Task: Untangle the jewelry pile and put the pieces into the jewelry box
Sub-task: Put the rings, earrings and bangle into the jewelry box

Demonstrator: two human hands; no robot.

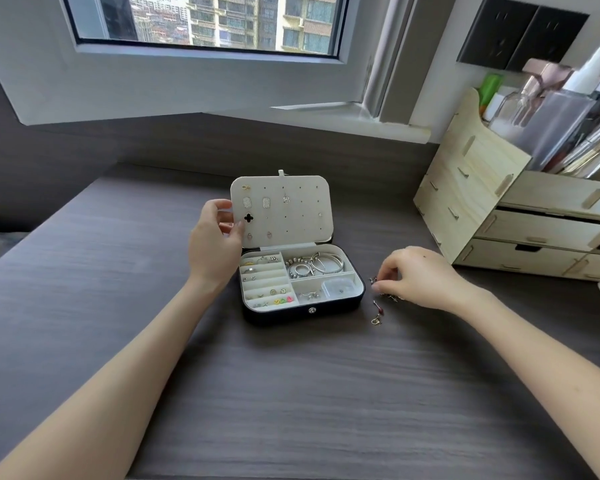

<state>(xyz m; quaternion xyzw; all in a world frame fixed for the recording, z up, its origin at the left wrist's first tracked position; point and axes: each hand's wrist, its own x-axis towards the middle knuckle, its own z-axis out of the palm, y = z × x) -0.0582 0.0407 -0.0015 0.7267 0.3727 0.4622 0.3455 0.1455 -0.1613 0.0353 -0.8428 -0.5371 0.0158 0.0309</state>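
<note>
A black jewelry box (pixel 357 299) stands open mid-table, its cream lid panel (pixel 291 220) upright and studded with earrings. Rings, bracelets and small earrings fill its compartments. My left hand (pixel 215 244) holds the lid panel's left edge, thumb in front by a black clover earring (pixel 248 217). To the right of the box lies a small jewelry pile (pixel 381 296). My right hand (pixel 420 275) reaches into it, fingertips pinching a small piece. A red-beaded earring (pixel 379 308) and a gold piece (pixel 376 320) lie loose just below.
A pale wooden drawer organizer (pixel 520 230) stuffed with bottles and cosmetics stands at the right, close to my right hand. A window and sill run along the back wall. The dark wood-grain table (pixel 291 393) stretches toward me.
</note>
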